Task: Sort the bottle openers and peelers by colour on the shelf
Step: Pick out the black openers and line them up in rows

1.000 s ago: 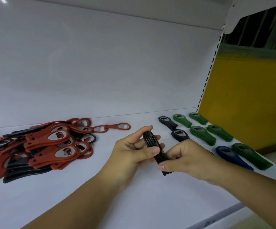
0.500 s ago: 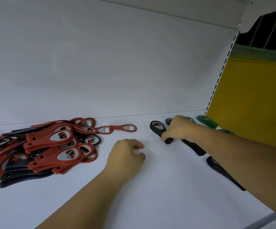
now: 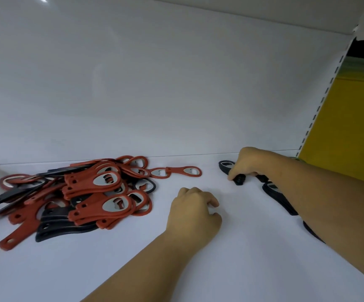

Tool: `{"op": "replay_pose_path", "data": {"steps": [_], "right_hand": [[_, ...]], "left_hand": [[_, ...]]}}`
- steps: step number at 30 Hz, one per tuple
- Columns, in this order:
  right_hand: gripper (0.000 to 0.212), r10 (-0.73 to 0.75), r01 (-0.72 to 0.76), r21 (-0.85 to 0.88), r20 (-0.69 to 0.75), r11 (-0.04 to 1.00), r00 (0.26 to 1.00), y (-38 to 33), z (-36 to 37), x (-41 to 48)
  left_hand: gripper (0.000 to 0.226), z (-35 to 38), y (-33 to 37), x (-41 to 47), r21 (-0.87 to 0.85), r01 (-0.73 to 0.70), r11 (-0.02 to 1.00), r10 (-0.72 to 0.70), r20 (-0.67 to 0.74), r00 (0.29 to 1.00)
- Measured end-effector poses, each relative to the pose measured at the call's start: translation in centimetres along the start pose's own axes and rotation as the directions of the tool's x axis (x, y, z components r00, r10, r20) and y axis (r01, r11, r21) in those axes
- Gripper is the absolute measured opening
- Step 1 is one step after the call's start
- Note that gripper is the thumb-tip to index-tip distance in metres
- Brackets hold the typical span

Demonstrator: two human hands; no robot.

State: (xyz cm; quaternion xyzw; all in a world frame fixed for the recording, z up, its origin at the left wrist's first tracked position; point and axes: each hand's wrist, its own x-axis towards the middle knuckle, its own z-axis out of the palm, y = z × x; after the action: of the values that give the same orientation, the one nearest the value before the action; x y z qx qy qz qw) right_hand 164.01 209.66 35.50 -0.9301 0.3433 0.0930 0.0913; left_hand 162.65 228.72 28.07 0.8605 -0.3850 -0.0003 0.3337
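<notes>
A mixed heap of red bottle openers and black ones lies on the left of the white shelf. One red opener lies apart at the heap's right. My right hand reaches to the back right and grips a black opener that lies flat on the shelf. My right forearm covers most of the other black openers and hides the green ones. My left hand rests mid-shelf, fingers loosely curled, holding nothing.
The shelf's white back panel rises right behind the openers. A perforated upright ends the shelf on the right, with a yellow wall beyond it. Bare white shelf surface lies in front of the heap and my hands.
My right hand carried the black opener from between both hands to the back right and set it down among the black ones. My left hand let go and sank to the shelf.
</notes>
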Motion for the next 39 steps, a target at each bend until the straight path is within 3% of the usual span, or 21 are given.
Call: {"op": "replay_pose_path", "data": {"steps": [4,9,13,15,18,21,23,25,29,33,36,39], "right_hand": [[0.048,-0.057,0.057,0.016,-0.032,0.998,0.998,0.7,0.0,-0.8],[0.054,-0.172,0.196,0.083,-0.230,0.977,0.958,0.8,0.9,-2.7],[0.042,-0.338,0.377,0.179,-0.217,0.909,0.916,-0.2,3.7,-6.2],[0.031,-0.402,0.440,0.247,-0.192,0.863,0.895,-1.2,5.3,-7.0],[0.022,-0.474,0.511,0.349,-0.192,0.785,0.859,-3.7,7.1,-7.6],[0.020,-0.455,0.525,0.483,-0.265,0.700,0.850,-7.4,8.4,-8.1],[0.015,-0.413,0.533,0.565,-0.337,0.630,0.846,-10.2,8.9,-8.4],[0.023,-0.398,0.554,0.620,-0.387,0.556,0.832,-12.3,9.5,-8.9],[0.037,-0.553,0.671,0.418,-0.380,0.613,0.742,-13.0,10.7,-8.7],[0.039,-0.578,0.674,0.427,-0.349,0.603,0.738,-13.0,10.7,-7.8],[0.037,-0.583,0.695,0.392,-0.379,0.603,0.719,-13.1,10.9,-7.6],[0.036,-0.581,0.702,0.373,-0.395,0.606,0.711,-13.0,11.1,-7.4]], "left_hand": [[0.031,-0.3,0.3,-0.3,-0.029,0.024,0.999,-0.023,0.021,1.000],[0.030,-1.0,0.8,-0.9,-0.120,0.082,0.989,-0.089,-0.050,0.995],[0.028,-1.8,1.4,-1.5,-0.138,0.158,0.978,-0.171,-0.089,0.981],[0.027,-2.8,1.3,-1.8,-0.056,0.171,0.984,-0.177,-0.122,0.977],[0.028,-5.4,-0.7,-2.5,0.208,0.146,0.967,-0.113,-0.165,0.980],[0.049,-8.6,-4.4,-3.0,0.449,0.169,0.877,-0.086,-0.200,0.976],[0.067,-10.3,-6.9,-3.2,0.568,0.217,0.794,-0.167,-0.140,0.976],[0.072,-11.4,-8.8,-3.8,0.638,0.252,0.728,-0.284,-0.053,0.957],[0.069,-12.5,-11.5,-6.0,0.629,0.276,0.727,-0.303,-0.067,0.951],[0.082,-14.0,-13.9,-8.7,0.565,0.405,0.719,-0.291,-0.284,0.913],[0.058,-15.1,-15.5,-9.6,0.409,0.546,0.731,-0.360,-0.449,0.818],[0.030,-15.7,-16.3,-9.8,0.176,0.499,0.848,-0.342,-0.538,0.770]]}}
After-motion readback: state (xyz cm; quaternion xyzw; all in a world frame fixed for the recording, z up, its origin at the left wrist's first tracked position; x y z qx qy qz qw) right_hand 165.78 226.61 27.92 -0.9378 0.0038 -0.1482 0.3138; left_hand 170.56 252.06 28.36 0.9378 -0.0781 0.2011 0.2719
